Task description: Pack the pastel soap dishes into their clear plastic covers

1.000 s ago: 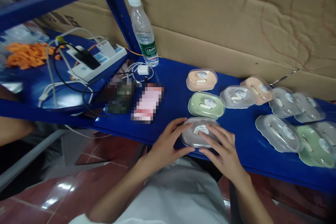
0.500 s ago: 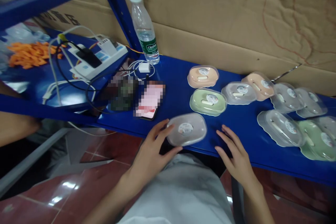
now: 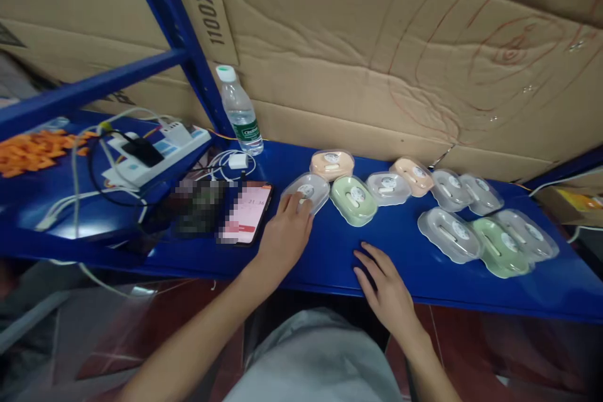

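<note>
My left hand (image 3: 287,229) has its fingers curled on the near side of a grey oval plastic box (image 3: 316,187) with a clear lid and a round white sticker, its fingertips on the lid. The box lies flat on the blue shelf, just left of a green one (image 3: 353,201) and in front of an orange one (image 3: 331,164). My right hand (image 3: 384,282) hovers at the shelf's front edge, holding nothing, fingers apart, nearest to the green box.
More lidded boxes in grey (image 3: 452,235), green (image 3: 502,248) and orange (image 3: 413,177) lie to the right. On the left are a phone (image 3: 247,213), a water bottle (image 3: 241,113), a power strip (image 3: 160,160) with cables and orange pieces (image 3: 38,151). Cardboard (image 3: 330,56) stands behind.
My left hand has moved the grey box away from the front edge to the left side of the green box. My right hand stays near the edge. The camera view has shifted.
</note>
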The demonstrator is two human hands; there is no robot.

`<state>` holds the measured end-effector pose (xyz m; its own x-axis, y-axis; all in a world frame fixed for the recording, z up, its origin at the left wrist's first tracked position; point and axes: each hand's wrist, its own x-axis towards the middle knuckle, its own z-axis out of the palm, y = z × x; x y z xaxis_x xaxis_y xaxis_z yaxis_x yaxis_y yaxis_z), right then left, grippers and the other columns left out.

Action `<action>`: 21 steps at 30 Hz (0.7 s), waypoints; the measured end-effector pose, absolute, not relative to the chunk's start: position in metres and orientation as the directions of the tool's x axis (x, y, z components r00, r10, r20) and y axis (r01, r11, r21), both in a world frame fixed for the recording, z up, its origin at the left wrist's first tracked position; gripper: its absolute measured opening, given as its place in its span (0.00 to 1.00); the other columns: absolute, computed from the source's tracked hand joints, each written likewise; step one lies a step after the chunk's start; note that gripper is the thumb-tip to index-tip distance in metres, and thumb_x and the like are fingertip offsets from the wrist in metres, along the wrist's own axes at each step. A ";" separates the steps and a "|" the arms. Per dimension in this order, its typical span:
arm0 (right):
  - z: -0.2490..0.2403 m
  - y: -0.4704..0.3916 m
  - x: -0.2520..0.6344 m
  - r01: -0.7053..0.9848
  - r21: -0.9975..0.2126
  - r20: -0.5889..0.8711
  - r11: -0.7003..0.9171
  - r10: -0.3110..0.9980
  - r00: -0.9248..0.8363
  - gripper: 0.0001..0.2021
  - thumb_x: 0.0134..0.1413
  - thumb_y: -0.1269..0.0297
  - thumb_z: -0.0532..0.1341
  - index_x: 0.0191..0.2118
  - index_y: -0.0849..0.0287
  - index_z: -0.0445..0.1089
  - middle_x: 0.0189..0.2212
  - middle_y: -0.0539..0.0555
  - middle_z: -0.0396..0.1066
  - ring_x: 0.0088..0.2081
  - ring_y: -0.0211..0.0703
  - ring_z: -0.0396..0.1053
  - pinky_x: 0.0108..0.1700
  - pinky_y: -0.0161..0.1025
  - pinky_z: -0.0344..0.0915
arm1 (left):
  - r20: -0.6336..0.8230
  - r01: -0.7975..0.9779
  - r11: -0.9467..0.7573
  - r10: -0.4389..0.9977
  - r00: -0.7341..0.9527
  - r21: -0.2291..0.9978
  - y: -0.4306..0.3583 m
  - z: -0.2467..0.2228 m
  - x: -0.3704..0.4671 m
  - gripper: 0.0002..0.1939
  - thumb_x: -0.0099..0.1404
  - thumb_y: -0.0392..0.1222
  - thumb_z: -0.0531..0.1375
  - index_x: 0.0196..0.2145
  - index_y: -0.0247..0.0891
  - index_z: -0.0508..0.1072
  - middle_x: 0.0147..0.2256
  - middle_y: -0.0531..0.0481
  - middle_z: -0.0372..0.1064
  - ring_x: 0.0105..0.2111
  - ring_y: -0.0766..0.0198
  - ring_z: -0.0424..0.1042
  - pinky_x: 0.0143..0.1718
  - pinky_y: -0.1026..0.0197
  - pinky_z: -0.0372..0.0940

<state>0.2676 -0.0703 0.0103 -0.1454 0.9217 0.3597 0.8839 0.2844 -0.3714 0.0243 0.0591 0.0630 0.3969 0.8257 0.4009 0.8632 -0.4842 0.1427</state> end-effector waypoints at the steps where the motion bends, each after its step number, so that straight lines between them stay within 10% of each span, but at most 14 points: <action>1: 0.010 -0.070 0.267 0.884 -0.372 0.364 0.285 0.920 -0.143 0.19 0.75 0.60 0.58 0.65 0.52 0.72 0.65 0.59 0.72 0.65 0.56 0.72 0.65 0.57 0.74 | 0.379 0.870 -0.472 0.837 0.394 0.139 0.065 0.064 0.027 0.16 0.76 0.37 0.57 0.58 0.33 0.72 0.62 0.32 0.70 0.63 0.40 0.70 0.58 0.44 0.73; 10: 0.016 -0.072 0.272 0.844 -0.441 0.321 0.306 0.932 -0.170 0.22 0.75 0.59 0.58 0.70 0.49 0.66 0.66 0.57 0.71 0.66 0.55 0.70 0.66 0.57 0.72 | 0.267 0.821 -0.565 0.806 0.528 0.081 0.093 0.084 0.044 0.35 0.74 0.43 0.61 0.74 0.38 0.57 0.76 0.31 0.48 0.74 0.36 0.55 0.67 0.38 0.63; 21: 0.078 0.054 0.263 0.963 -0.067 0.341 0.260 0.913 -0.223 0.42 0.65 0.39 0.64 0.73 0.61 0.59 0.67 0.72 0.67 0.65 0.73 0.66 0.61 0.67 0.68 | 0.185 0.963 -0.231 0.961 0.203 0.143 0.149 0.091 0.047 0.29 0.72 0.51 0.64 0.65 0.34 0.70 0.61 0.27 0.68 0.61 0.31 0.69 0.55 0.38 0.70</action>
<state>0.2635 0.0537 0.0785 -0.2227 0.9131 0.3415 0.9633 0.2601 -0.0672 0.0472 0.1490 0.0911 0.2030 0.9615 0.1855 0.9625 -0.2307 0.1427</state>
